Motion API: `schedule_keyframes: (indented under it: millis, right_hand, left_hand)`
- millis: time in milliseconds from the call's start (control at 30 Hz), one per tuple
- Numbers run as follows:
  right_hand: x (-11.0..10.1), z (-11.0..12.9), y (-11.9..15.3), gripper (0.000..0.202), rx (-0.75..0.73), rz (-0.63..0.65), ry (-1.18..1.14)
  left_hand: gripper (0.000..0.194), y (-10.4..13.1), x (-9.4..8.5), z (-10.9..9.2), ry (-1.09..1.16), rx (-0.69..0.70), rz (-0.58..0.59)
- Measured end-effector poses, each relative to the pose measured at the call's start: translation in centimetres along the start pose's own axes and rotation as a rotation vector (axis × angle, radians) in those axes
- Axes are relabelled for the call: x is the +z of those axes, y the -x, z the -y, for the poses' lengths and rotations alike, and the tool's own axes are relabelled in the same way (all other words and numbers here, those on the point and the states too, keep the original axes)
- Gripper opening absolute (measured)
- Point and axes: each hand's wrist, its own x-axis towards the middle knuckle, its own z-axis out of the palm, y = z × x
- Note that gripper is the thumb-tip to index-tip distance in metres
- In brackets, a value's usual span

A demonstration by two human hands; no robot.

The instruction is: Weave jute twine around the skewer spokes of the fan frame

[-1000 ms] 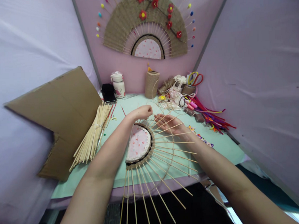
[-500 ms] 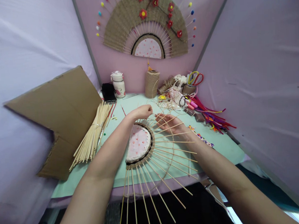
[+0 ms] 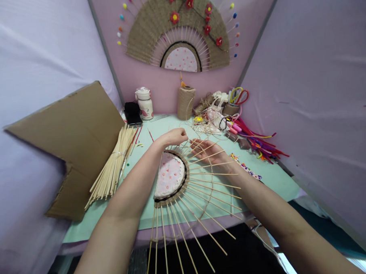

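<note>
A half-round fan frame (image 3: 169, 176) lies tilted over the table's front edge, with a pink-spotted cloth centre, a black braid and a woven twine rim. Thin wooden sticks (image 3: 204, 212) fan out from the rim, and a strand of twine (image 3: 212, 179) runs across them in a wide arc. At the frame's far side my left hand (image 3: 176, 136) is closed in a pinch, apparently on the thin twine; its fingertips are mostly hidden. Close beside it, my right hand (image 3: 206, 149) has its fingers curled around the far sticks, palm up, partly behind them.
A tied bundle of sticks (image 3: 114, 164) leans by folded cardboard (image 3: 70, 134) at left. Behind stand a white bottle (image 3: 144, 104), a black phone-like object (image 3: 133, 113) and a twine spool (image 3: 186, 103). Pipe cleaners (image 3: 259, 143) and scissors (image 3: 240, 95) are at right. A finished fan (image 3: 145, 37) hangs above.
My left hand has shifted very slightly to the right, toward the right hand's fingertips. The fan frame and my right hand stay practically where they were.
</note>
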Motion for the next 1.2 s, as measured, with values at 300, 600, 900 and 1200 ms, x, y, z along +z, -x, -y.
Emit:
schedule_keyframes:
  millis: [300,600,900,1200]
  right_hand:
    - [0.2,0.1,0.1,0.025,-0.001,-0.009,0.013]
    - [0.5,0.0,0.2,0.024,-0.007,-0.027,0.022]
    - [0.4,0.2,0.1,0.022,-0.004,-0.004,0.019]
    - [0.6,0.2,0.1,0.023,0.010,-0.025,0.005]
  left_hand:
    - [0.010,-0.2,0.1,0.4,0.020,0.022,-0.005]
    - [0.011,-0.3,0.1,0.3,0.020,0.019,-0.012]
    - [0.012,-0.7,0.2,0.7,0.002,0.030,-0.015]
    - [0.013,-1.2,0.6,1.3,-0.013,0.043,-0.034]
